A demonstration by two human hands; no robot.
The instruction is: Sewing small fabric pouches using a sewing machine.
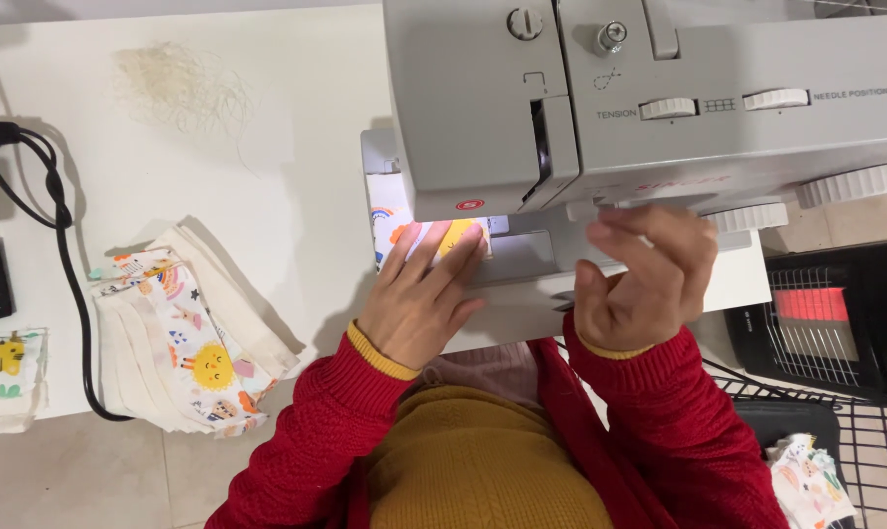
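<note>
well, the left hand (419, 299) lies flat with its fingers spread, palm down, pressing a small piece of printed fabric (414, 235) onto the bed of the sewing machine (649, 108). the fabric is white with a rainbow, a yellow shape and other bright figures on it, and it sits right under the machine's head, at the needle end; the needle itself is hidden by the housing. the right hand (639, 279) is lifted just in front of the machine, palm turned up toward the camera, fingers loosely curled and holding nothing, its fingertips close to the lower front edge of the machine body. both arms wear red knitted sleeves (306, 441) with a mustard cuff showing at each wrist.

out to the left on the white table (296, 127) sits a stack of finished fabric pieces (189, 343), cream with the same cheerful print, fanned and overlapping. further left, at the table's edge, is another small piece with a yellow cat figure (2, 358). a black cable (66, 255) loops down past them. near the top of the table lies a loose tangle of pale thread (179, 88). to the right, below the table, stands a black heater (825, 313) with a glowing red grille.
</note>
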